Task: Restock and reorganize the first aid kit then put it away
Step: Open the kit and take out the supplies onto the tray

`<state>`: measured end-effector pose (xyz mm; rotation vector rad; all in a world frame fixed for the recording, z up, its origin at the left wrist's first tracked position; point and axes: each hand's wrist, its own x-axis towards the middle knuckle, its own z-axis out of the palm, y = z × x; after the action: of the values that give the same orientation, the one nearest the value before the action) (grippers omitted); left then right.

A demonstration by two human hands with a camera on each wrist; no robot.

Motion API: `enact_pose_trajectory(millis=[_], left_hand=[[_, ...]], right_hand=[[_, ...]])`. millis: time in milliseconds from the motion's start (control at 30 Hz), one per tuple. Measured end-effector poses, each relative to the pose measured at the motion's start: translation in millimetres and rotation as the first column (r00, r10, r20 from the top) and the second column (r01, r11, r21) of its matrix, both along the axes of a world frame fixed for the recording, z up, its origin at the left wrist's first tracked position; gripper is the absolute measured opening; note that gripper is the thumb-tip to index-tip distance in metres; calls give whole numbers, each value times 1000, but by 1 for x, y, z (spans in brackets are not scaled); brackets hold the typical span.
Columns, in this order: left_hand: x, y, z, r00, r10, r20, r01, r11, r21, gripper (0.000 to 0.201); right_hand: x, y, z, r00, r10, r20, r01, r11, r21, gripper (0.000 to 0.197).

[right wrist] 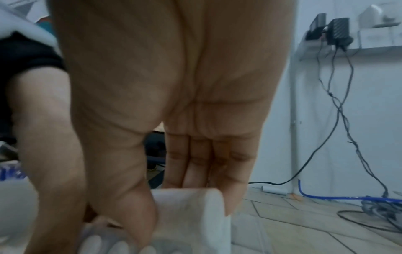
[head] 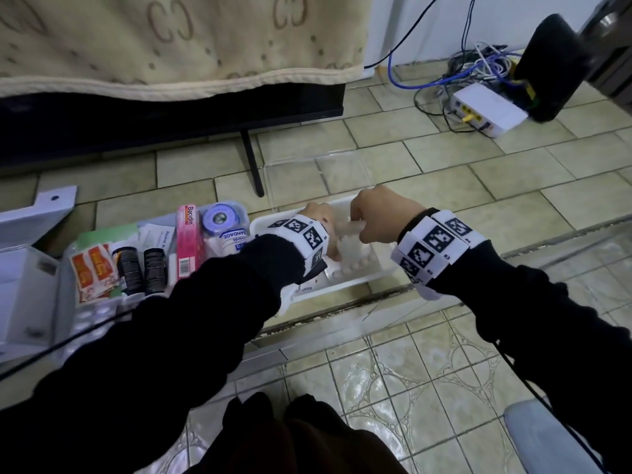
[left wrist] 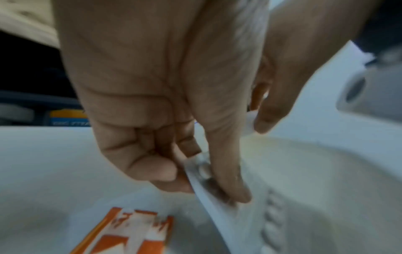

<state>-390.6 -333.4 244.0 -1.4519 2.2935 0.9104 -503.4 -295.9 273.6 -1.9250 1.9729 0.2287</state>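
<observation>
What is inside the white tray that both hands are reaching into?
In the white tray lie blister strips of pills; the left hand pinches one strip, the right hand grips a white roll. An orange sachet lies there too. The hands cover the rest.

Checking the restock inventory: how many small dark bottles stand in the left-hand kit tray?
2: one dark bottle beside the orange-and-white sachets, the other dark bottle just right of it, left of the pink Bacidin box. The sleeve may hide more.

Head cam looks down from above at floor; wrist cams very close along each palm; all share white tray (head: 359, 282).
</observation>
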Motion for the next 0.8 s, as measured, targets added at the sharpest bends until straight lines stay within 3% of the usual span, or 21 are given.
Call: enact_pose_trajectory(millis=[167,333,400,500,567,633,800], left_hand=[[17,1,19,988,98,-117,-100,995,-5,42],[61,3,60,928,219,-302,-252,965,-75,29],[95,4,74,857,314,-409,-366,929,-54,26],[161,11,86,685,441,-580,-529,848,21,15],[211,22,90,577,505,-642,-638,769,31,18],[256,40,88,511,566,-646,-721,692,35,26],[318,80,45,609,652,-452,-765,633,-119,35]], right_hand=[[-12,8,18,987,-93,129,104,991,-78,27],[-10,23,37,949,-211,234,257,948,-187,32],[-1,28,43,927,-202,316,277,937,-214,35],[24,30,46,877,-157,453,286,930,-230,42],[45,29,45,853,-113,510,281,922,-265,47],[71,27,40,837,-65,544,254,925,-281,51],[139,18,27,789,18,615,167,956,-242,53]])
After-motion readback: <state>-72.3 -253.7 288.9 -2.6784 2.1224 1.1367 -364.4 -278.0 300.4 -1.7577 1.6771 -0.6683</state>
